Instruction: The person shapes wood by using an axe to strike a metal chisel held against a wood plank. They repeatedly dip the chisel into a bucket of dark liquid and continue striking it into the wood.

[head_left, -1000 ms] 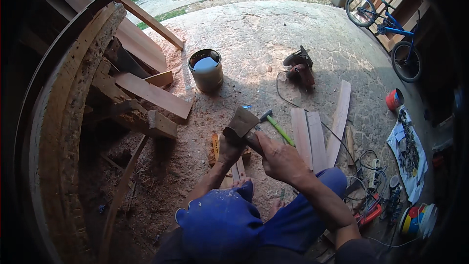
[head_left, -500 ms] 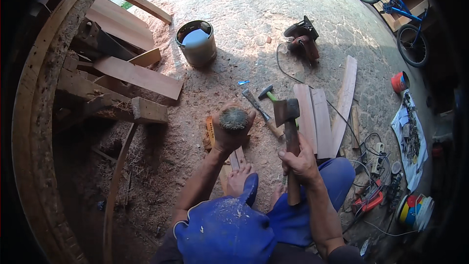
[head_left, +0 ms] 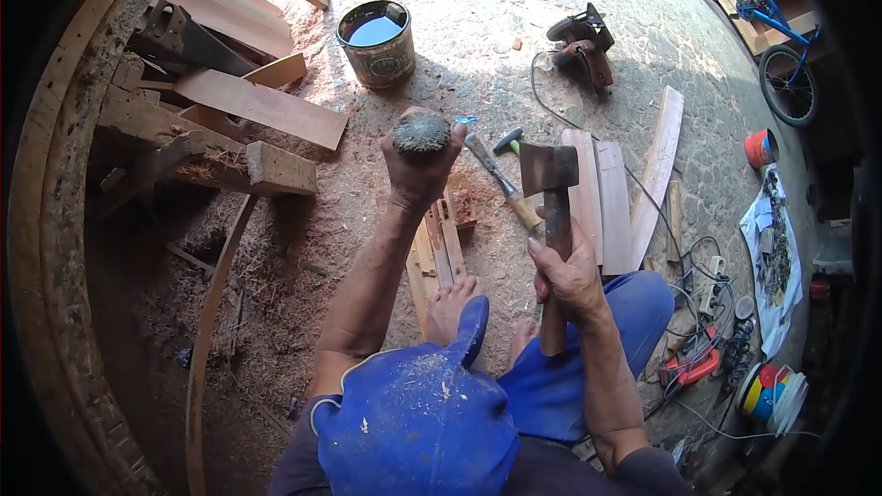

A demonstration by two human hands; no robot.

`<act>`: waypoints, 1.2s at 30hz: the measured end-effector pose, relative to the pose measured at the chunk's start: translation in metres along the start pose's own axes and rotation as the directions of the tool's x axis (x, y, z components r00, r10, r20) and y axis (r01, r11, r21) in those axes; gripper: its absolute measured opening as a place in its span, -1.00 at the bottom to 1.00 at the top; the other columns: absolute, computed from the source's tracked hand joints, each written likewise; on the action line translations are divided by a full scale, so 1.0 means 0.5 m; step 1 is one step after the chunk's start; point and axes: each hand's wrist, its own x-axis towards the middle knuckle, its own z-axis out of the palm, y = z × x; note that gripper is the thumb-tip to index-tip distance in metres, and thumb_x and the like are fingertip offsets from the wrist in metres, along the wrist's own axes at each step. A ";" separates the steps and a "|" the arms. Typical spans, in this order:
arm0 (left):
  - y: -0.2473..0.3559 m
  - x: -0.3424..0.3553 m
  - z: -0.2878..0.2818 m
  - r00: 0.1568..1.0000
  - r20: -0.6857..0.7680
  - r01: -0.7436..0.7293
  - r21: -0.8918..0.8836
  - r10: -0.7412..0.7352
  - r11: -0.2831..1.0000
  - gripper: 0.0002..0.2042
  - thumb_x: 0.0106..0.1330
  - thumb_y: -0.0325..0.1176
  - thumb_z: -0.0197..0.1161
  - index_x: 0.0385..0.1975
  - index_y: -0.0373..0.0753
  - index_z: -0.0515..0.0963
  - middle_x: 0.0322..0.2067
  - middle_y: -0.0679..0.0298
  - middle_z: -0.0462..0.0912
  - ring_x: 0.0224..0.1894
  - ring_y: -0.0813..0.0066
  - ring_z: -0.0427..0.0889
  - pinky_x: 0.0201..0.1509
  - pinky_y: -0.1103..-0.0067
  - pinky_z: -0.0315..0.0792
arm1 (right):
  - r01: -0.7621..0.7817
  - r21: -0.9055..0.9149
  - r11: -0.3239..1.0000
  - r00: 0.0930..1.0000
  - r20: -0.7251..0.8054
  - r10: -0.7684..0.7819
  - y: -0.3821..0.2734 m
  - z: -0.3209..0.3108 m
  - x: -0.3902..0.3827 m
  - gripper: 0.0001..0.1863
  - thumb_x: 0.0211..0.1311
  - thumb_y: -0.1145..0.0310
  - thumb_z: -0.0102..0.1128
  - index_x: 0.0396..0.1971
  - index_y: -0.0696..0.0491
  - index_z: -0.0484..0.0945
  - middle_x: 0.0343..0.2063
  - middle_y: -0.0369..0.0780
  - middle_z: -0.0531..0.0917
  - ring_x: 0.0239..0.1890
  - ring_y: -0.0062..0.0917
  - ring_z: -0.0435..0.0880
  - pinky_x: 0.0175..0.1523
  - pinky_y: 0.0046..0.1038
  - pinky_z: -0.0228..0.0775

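My left hand [head_left: 418, 174] is closed around a thick round wooden piece [head_left: 422, 131] whose blunt, frayed end faces up; the rest of it is hidden by the hand. In my right hand [head_left: 568, 271] is a hatchet [head_left: 549, 170], gripped by its wooden handle with the dark metal head up. Beneath the left forearm, narrow wooden strips [head_left: 444, 239] lie on the ground, with my bare foot [head_left: 455, 303] on them. A chisel [head_left: 503, 186] with a wooden handle lies between the hands, its handle end partly behind the hatchet. Near it rests a small green-handled hammer [head_left: 508, 139].
Pale boards [head_left: 611, 207] lie to the right, beside a corded power saw [head_left: 582, 53]. A bucket [head_left: 377, 44] stands ahead. On the left are a wooden bench [head_left: 280, 170] and a handsaw [head_left: 188, 41]. Cables and a red tool [head_left: 691, 363] lie at the lower right.
My left hand has moved up and away with the round wooden piece, uncovering more of the strips. The hatchet stays upright in my right hand. The whole view has shifted slightly.
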 end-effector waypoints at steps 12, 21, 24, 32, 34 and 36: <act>-0.022 0.002 -0.006 0.999 -0.008 0.039 -0.027 -0.039 0.999 -0.78 0.26 -0.44 0.47 -0.60 -0.21 0.58 -0.64 0.44 0.60 -0.63 0.72 0.54 -0.53 0.67 0.42 | 0.005 -0.025 1.000 1.000 0.000 -0.005 -0.002 0.001 -0.003 -0.53 0.39 0.41 0.21 0.24 0.10 0.31 -0.66 -0.37 0.44 -0.76 -0.70 0.41 -0.65 -0.59 0.29; -0.010 -0.001 0.016 0.999 0.001 -0.038 0.034 0.038 0.999 -0.78 0.29 -0.44 0.44 -0.59 -0.21 0.56 -0.68 0.46 0.53 -0.66 0.73 0.46 -0.54 0.67 0.37 | -0.021 -0.018 1.000 1.000 -0.020 0.021 0.002 0.001 -0.002 -0.51 0.38 0.39 0.22 0.25 0.11 0.31 -0.62 -0.36 0.44 -0.75 -0.70 0.42 -0.65 -0.59 0.30; -0.008 0.005 0.014 0.998 0.040 -0.053 0.064 0.050 0.997 -0.79 0.27 -0.42 0.45 -0.54 -0.23 0.55 -0.63 0.44 0.55 -0.59 0.71 0.47 -0.47 0.63 0.40 | -0.011 -0.034 0.999 1.000 -0.012 0.011 0.000 0.000 -0.005 -0.50 0.37 0.39 0.23 0.24 0.11 0.31 -0.59 -0.36 0.44 -0.75 -0.70 0.42 -0.64 -0.59 0.31; -0.008 0.002 0.008 0.999 0.038 -0.028 0.084 0.025 0.996 -0.80 0.25 -0.44 0.43 -0.55 -0.25 0.53 -0.63 0.42 0.55 -0.59 0.66 0.49 -0.47 0.59 0.40 | 0.267 -0.538 0.800 0.959 0.064 -0.277 -0.033 0.022 0.006 -0.33 0.29 0.34 0.30 0.34 0.18 0.27 -0.16 -0.01 0.69 -0.13 -0.25 0.74 0.04 -0.25 0.53; -0.022 0.003 -0.020 0.993 0.043 0.107 0.056 -0.110 0.993 -0.79 0.18 -0.41 0.49 -0.46 -0.28 0.54 -0.54 0.35 0.60 -0.46 0.59 0.55 -0.30 0.53 0.48 | 0.420 -0.611 0.671 0.893 0.143 -0.427 -0.067 0.045 0.004 -0.33 0.29 0.34 0.29 0.35 0.17 0.27 -0.13 0.08 0.70 -0.10 -0.20 0.76 0.03 -0.21 0.53; -0.029 -0.003 -0.020 0.999 0.048 -0.005 0.039 0.003 0.999 -0.82 0.18 -0.43 0.48 -0.42 -0.29 0.56 -0.51 0.35 0.62 -0.45 0.59 0.56 -0.30 0.54 0.48 | 0.453 -0.639 0.621 0.877 0.197 -0.438 -0.089 0.057 0.006 -0.30 0.30 0.36 0.27 0.39 0.13 0.22 -0.13 0.18 0.68 -0.08 -0.05 0.75 0.02 -0.18 0.55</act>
